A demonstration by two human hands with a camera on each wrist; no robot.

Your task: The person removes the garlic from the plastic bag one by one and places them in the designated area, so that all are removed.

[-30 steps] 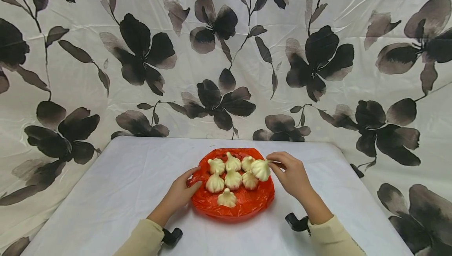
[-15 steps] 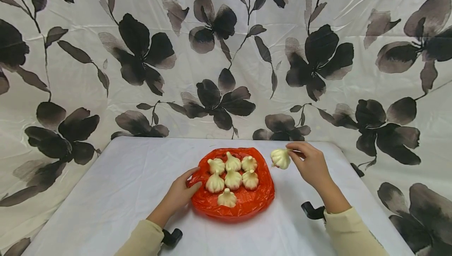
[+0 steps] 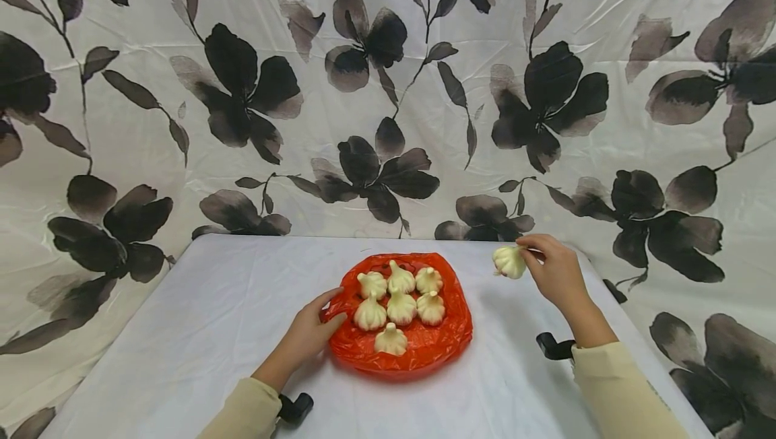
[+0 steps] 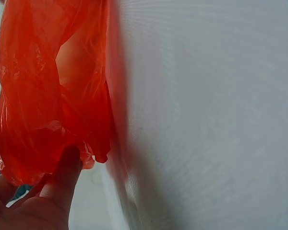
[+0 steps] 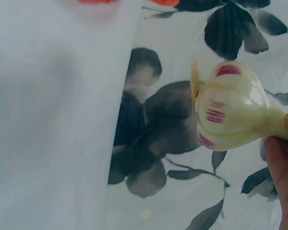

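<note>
My right hand [image 3: 556,274] pinches a garlic bulb [image 3: 508,262] by its stem, in the air over the table's far right. Pinkish-purple streaks and a tuft of roots show on the bulb [image 5: 235,108] in the right wrist view. Several more garlic bulbs [image 3: 401,307] sit upright on a red plastic bag [image 3: 433,345] at the table's middle. With thumb and fingers, my left hand [image 3: 306,331] grips the bag's left edge. The left wrist view has the thumb [image 4: 62,179] against the crinkled red bag [image 4: 31,96]; what lies under the plastic is hidden.
A white cloth covers the table [image 3: 212,331]. Behind it hangs a pale curtain [image 3: 461,136] printed with dark flowers. Both wrists carry a black camera mount, the left mount [image 3: 296,409] close to the table and the right mount [image 3: 554,346] farther right.
My right hand has carried the garlic bulb away from the bag, to the right and toward the far edge. The left hand has stayed on the bag's edge.
</note>
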